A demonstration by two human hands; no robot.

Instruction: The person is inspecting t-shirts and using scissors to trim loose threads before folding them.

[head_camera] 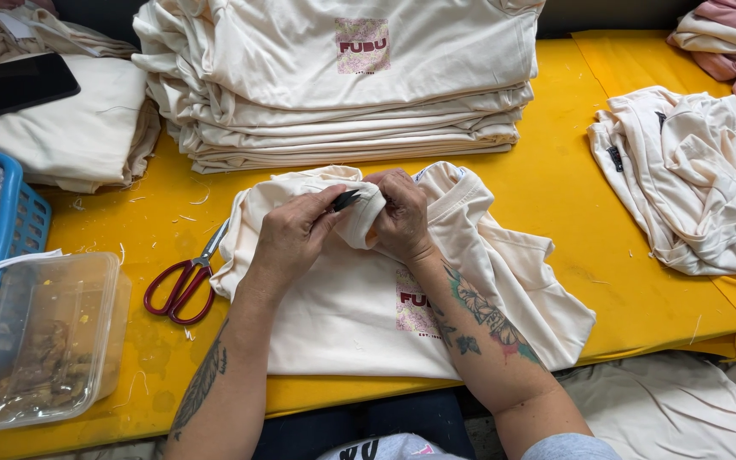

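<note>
1. At the far left a blue plastic basket (6, 230) sits on the yellow table (572, 162), with a clear plastic tub (44, 341) just in front of it holding brownish scraps.
2. Behind them a dark tablet (10, 83) rests on a folded cream cloth (87, 128).
3. Red-handled scissors (182, 285) lie flat on the table, their blades tucked under the edge of the cream T-shirt (342, 315) being worked on.
4. The left hand (291, 238) is closed narrow, its thumb and fingers pinching a small dark clipper (347, 200) against the shirt's bunched collar edge.
5. The right hand (402, 217) is curled tight around that same raised fold of fabric, touching the left.
6. The shirt lies spread near the table's front edge, right in front of the person, its printed square patch (411, 311) showing between the two tattooed forearms.
7. Behind it stands a tall stack of folded cream shirts (342, 85).
8. To the right, well apart, a loose heap of cream garments (692, 179) lies crumpled, with pink cloth (730, 34) at the far corner.
</note>
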